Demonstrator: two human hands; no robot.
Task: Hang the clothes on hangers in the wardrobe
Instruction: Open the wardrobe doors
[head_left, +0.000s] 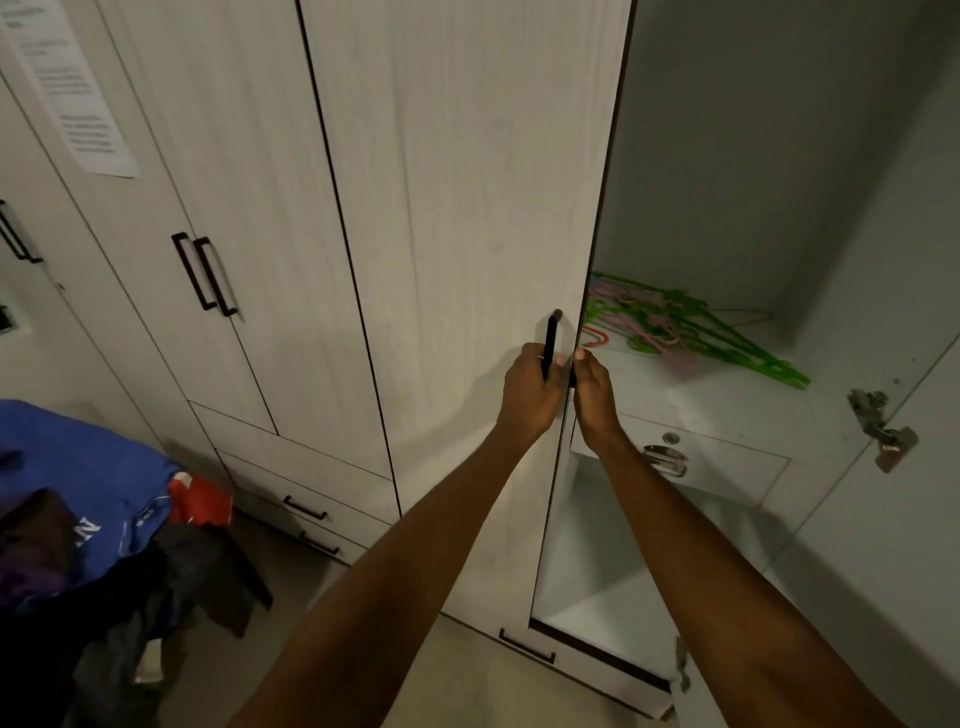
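Note:
A pale wood-grain wardrobe door (467, 208) stands in front of me with a black bar handle (551, 332). My left hand (527, 392) is closed around that handle. My right hand (595, 392) grips the door's right edge just beside it. The compartment to the right is open. On its shelf (727, 410) lies a heap of green and pink plastic hangers (685, 332). A pile of clothes (78, 519), blue on top with dark and red pieces, lies at the lower left.
More closed wardrobe doors with black handles (205, 273) stand to the left, with drawers (306, 506) below. A paper sheet (67, 88) is stuck on the upper left door. Inside the open compartment is a small locked drawer (670, 460). The open right door shows a metal hinge (883, 428).

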